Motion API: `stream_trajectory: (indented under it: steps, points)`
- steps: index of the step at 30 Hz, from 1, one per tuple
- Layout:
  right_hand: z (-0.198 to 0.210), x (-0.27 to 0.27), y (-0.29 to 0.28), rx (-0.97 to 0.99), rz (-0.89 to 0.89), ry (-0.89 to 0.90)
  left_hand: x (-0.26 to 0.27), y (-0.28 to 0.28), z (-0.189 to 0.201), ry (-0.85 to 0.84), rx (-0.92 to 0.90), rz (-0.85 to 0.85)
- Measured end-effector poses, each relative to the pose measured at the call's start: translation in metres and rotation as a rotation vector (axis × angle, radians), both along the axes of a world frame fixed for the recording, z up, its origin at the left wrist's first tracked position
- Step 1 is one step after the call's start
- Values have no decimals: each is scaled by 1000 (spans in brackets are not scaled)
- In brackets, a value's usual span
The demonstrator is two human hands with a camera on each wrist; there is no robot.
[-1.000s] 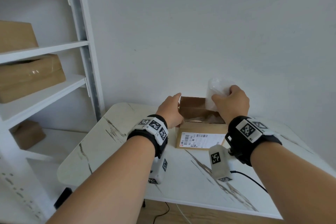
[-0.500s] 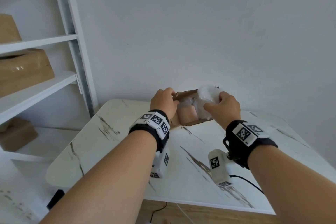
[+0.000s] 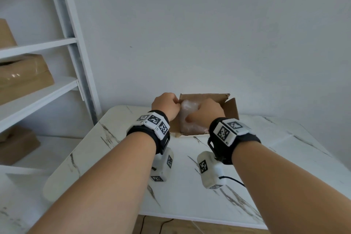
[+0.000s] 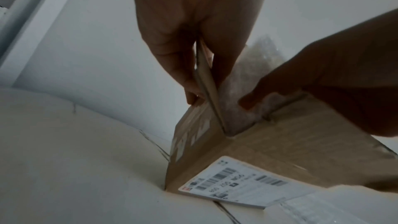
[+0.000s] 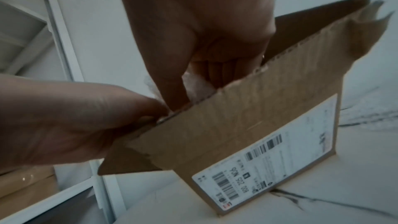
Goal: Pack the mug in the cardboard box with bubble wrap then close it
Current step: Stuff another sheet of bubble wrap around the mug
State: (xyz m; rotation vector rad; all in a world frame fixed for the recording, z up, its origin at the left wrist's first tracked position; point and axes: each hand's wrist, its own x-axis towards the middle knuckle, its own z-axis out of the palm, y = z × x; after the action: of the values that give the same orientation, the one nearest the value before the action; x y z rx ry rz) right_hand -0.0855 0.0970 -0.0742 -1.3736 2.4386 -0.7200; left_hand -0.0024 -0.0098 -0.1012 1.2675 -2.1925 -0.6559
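Since half a second earlier, you had pushed the bubble-wrapped bundle down from above the rim into the cardboard box (image 3: 207, 112), and the head camera had dropped closer to the work. From the head view, the box sat tipped toward you on the white marbled surface (image 3: 275, 157) by the wall, its flaps open; your left hand (image 3: 165, 105) gripped the left flap while your right hand (image 3: 207, 113) pressed on the bubble wrap (image 3: 187, 118), a cloudy, pinkish-clear mass that filled the opening. The mug itself could not be seen under the wrap. From the left wrist view, thumb and fingers (image 4: 172, 54) pinched the flap's edge (image 4: 207, 81), and the crinkled wrap showed just inside the corner. From the right wrist view, your right fingers (image 5: 172, 89) curled down onto the wrap inside the box, whose front face carried a white shipping label (image 5: 264, 164). By my reading, wrapping and loading were about done; seating the bundle fully and folding the flaps shut remained.
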Motion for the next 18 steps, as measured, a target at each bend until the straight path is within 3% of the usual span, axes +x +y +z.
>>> stream_trajectory:
  steps: [3,12,16,18]
  points:
    - [4,5,-6,87,-25,5,0,-3,1,11,-5,-19]
    - [-18,6,-44,82,-104,107,-1,-9,3,27,-3,-37]
    - [-21,6,-48,83,-87,127,2,-10,3,41,14,-28]
    - [-17,4,-44,126,10,120,3,-11,3,46,18,-26]
